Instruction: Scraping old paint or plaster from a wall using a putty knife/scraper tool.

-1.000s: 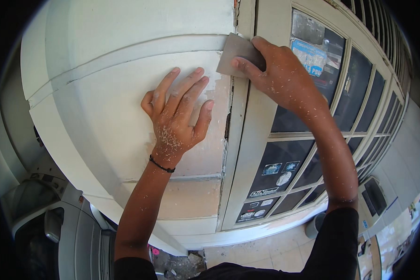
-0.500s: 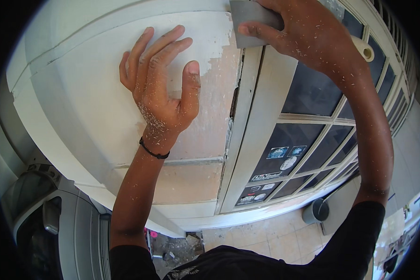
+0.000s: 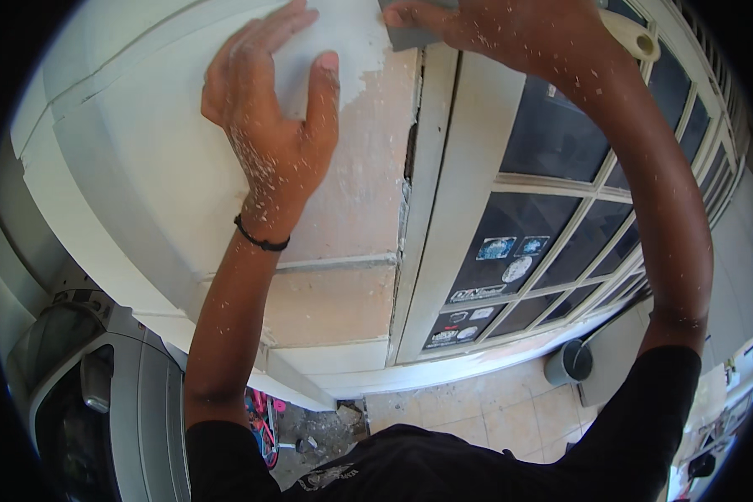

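scraper (image 3: 414, 32) higher now, under right hand (image 3: 519, 38) fingers (image 3: 418, 15)

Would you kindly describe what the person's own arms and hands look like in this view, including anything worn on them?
Both forearms are bare. The left hand and right hand are flecked with small white specks, like paint flakes or dust. A thin black band circles the left wrist. Short black sleeves cover the upper arms, part of a black shirt.
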Available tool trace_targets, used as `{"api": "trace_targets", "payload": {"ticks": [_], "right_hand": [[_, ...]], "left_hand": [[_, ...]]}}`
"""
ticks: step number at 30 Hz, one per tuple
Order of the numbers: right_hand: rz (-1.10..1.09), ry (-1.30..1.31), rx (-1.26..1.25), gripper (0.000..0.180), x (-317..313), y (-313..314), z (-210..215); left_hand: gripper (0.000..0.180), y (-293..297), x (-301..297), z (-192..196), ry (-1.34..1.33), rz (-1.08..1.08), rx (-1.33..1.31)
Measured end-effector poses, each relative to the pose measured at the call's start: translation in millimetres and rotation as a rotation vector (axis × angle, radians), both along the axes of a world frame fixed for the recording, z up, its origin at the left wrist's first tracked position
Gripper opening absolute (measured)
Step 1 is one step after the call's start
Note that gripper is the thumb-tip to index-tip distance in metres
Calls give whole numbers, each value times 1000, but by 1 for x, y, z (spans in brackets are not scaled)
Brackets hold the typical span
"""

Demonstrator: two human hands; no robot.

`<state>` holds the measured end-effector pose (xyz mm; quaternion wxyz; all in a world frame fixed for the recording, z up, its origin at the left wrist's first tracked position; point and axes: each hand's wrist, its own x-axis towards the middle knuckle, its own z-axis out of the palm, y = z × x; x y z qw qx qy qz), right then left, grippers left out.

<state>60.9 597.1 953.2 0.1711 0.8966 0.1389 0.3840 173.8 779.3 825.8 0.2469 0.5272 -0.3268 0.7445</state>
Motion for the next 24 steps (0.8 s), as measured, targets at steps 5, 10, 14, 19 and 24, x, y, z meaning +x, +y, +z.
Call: {"api": "trace_targets", "payload": {"ticks": [5,10,14,19,24], "right_hand": [[84,36,-80,50,14,-6,5],[35,-21,-156,46,16,-7,2],[178,-495,-331,48,28,-13,-11],[705,-1343,-69,60,79,-29,-15],[1661,-245,1044,56,70,-15,-26]], "left_hand": [[37,-12,-47,47,267,160,86],[41,-5,-53,72,421,135,454],[41,7,-62,76,492,119,469],[33,12,-34,71,531,-7,369],[28,21,-22,64,425,5,344]]}}
